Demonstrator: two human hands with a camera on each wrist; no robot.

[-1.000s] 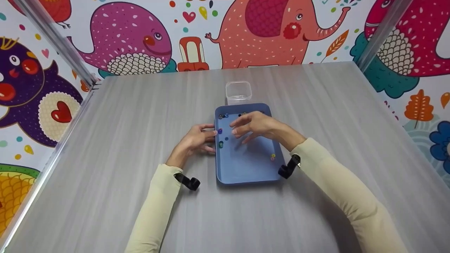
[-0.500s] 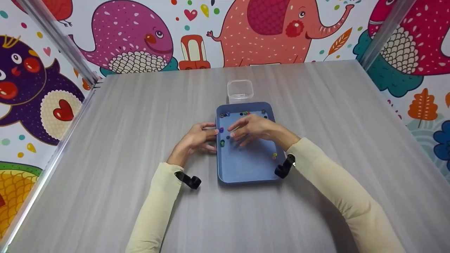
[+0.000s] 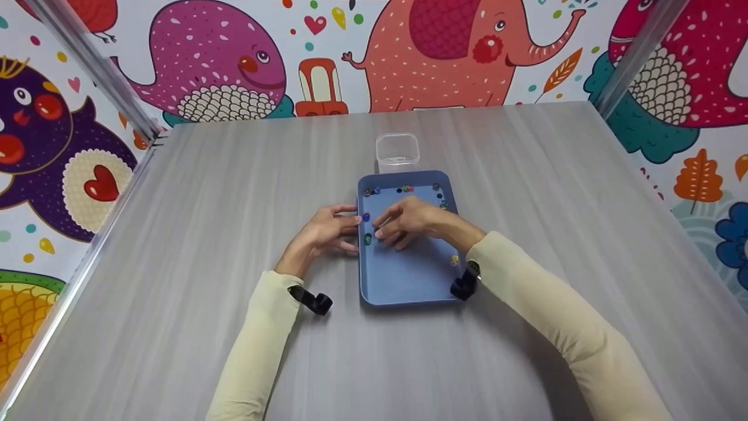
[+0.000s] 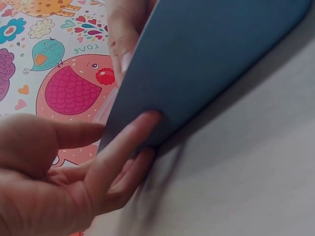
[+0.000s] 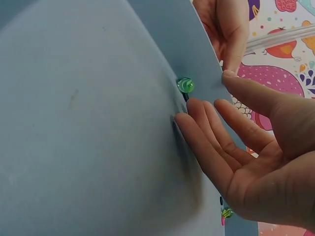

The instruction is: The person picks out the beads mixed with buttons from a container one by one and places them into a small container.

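Note:
A blue rectangular tray [image 3: 403, 280] lies on the table with several small colourful beads along its inner edges. My left hand [image 3: 326, 230] touches the tray's left side; in the left wrist view its fingers [image 4: 120, 145] press the outer wall and the thumb is at the rim. Over the tray's left half my right hand [image 3: 410, 220] reaches down, fingers loosely bent, with nothing visible held. Its fingertips are close to a green swirled bead [image 5: 185, 84] by the left wall. Just beyond that sits a blue bead [image 3: 366, 217]. The tray floor beneath the right hand is hidden.
Behind the tray stands a clear plastic container [image 3: 398, 151]. A yellow bead [image 3: 454, 258] lies near the tray's right wall, and more beads [image 3: 407, 189] sit along the far wall. Printed panels [image 3: 222, 70] border the grey table.
My right hand has moved left and slightly nearer across the tray, now covering the spot where a small dark bead showed. The left hand has stayed at the tray's left side.

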